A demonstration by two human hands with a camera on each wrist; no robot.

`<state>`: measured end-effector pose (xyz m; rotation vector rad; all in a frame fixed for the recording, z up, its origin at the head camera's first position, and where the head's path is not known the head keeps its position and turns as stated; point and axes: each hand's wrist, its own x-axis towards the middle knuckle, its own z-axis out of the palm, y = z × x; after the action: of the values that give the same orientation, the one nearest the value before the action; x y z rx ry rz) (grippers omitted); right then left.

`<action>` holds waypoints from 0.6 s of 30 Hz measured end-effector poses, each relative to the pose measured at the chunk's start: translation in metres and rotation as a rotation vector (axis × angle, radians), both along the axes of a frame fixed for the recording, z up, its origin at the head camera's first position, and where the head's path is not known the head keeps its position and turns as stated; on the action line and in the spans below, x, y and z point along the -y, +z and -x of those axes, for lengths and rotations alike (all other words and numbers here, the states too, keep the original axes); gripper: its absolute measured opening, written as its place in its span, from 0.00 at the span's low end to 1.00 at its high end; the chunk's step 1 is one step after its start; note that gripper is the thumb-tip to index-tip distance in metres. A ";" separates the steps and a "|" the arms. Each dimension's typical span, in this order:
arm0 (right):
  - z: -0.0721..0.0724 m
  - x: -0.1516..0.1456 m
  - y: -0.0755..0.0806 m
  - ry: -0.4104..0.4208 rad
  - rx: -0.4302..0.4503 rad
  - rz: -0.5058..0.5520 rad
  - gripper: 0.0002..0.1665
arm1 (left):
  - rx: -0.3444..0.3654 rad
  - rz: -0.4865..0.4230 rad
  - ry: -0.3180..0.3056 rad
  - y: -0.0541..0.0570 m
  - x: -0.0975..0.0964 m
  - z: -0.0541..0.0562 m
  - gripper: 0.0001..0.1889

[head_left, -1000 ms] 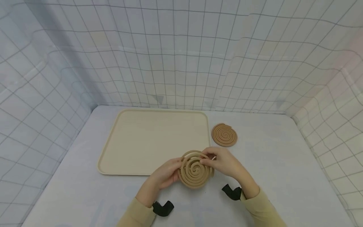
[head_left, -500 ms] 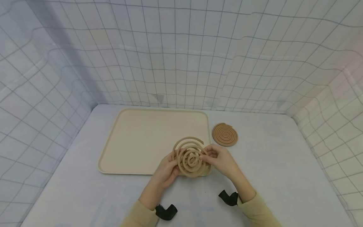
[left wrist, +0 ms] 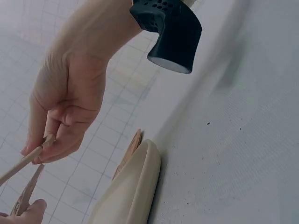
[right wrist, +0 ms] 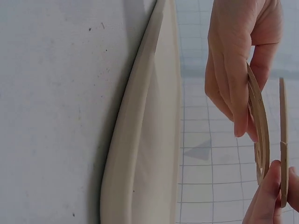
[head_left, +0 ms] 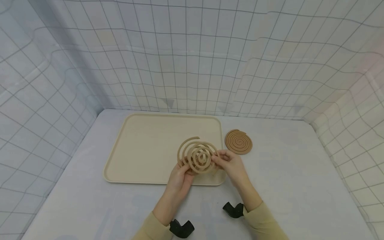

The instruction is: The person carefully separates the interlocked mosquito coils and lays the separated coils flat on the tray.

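Note:
Two tan mosquito coils overlap in front of me, one partly threaded through the other in the head view. My left hand (head_left: pixel 179 181) grips the left coil (head_left: pixel 180 150), whose loose outer end curves up at the back. With thumb and fingers my right hand (head_left: pixel 230 165) pinches the other coil (head_left: pixel 195 163) at its right side. Both are raised over the tray's front right part. Seen edge-on in the right wrist view, the left-hand coil (right wrist: pixel 260 112) and the right-hand coil (right wrist: pixel 284 140) stand with a gap between them. Parts of the coils are hidden behind the fingers.
A cream tray (head_left: pixel 141 150) lies on the white table (head_left: pixel 288 180). Just right of it rests a browner, flat mosquito coil (head_left: pixel 238 142). Grid-patterned white curtains (head_left: pixel 192 60) enclose the table at the back and sides. Each wrist carries a black mount (head_left: pixel 182 229).
Both hands have moved forward and slightly left, over the tray. The coils, nearly nested before, have spread apart, the left one shifting left and back. The coil on the table has stayed.

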<state>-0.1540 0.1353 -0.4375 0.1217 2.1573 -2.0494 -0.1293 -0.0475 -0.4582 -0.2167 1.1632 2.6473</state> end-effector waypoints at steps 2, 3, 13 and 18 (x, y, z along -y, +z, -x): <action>0.002 0.002 -0.003 -0.021 0.019 0.051 0.15 | 0.004 -0.020 0.017 0.001 0.000 -0.001 0.22; 0.003 0.003 -0.004 -0.031 0.032 0.078 0.14 | 0.006 -0.031 0.027 0.002 0.000 -0.001 0.23; 0.008 0.008 -0.015 -0.113 0.134 0.238 0.14 | 0.053 -0.035 0.101 -0.003 0.009 -0.001 0.12; 0.007 0.008 -0.018 -0.116 0.133 0.247 0.21 | 0.093 -0.002 0.158 -0.005 0.019 0.001 0.14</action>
<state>-0.1611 0.1269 -0.4551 0.3483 1.8438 -2.2804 -0.1307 -0.0664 -0.4636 -0.4440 1.1572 2.7399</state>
